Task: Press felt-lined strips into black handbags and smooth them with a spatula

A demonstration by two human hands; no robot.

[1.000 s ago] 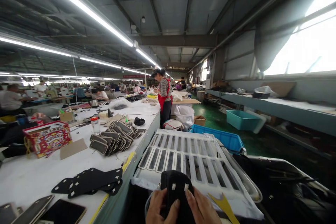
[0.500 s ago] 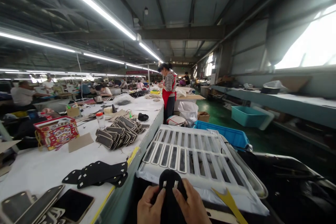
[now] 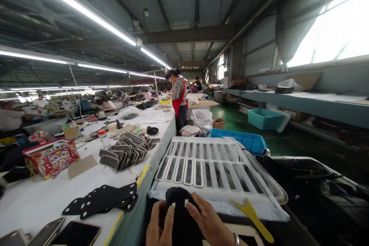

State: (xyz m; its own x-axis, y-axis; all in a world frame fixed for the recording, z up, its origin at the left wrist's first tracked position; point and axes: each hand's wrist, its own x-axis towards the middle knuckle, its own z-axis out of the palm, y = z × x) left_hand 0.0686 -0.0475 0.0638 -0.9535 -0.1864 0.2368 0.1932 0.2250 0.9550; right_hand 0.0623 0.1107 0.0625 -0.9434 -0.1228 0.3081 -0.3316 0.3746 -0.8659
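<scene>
"Black piece (image 3: 184, 221): what are its appearance and location?"

"The surface is dark, the upper end rounded, with two white tabs (image 3: 186, 202). It is on the near side of the slotted frame (image 3: 221, 201)."

"Grip state?"

"Left hand (image 3: 158, 223) and right hand (image 3: 211, 219) are clamped on its opposite sides."

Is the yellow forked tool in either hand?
No, the left hand and right hand hold the black piece; the yellow tool lies apart.

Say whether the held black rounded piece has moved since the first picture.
Yes: the black rounded piece shifted leftward relative to the white slotted rack.
</scene>
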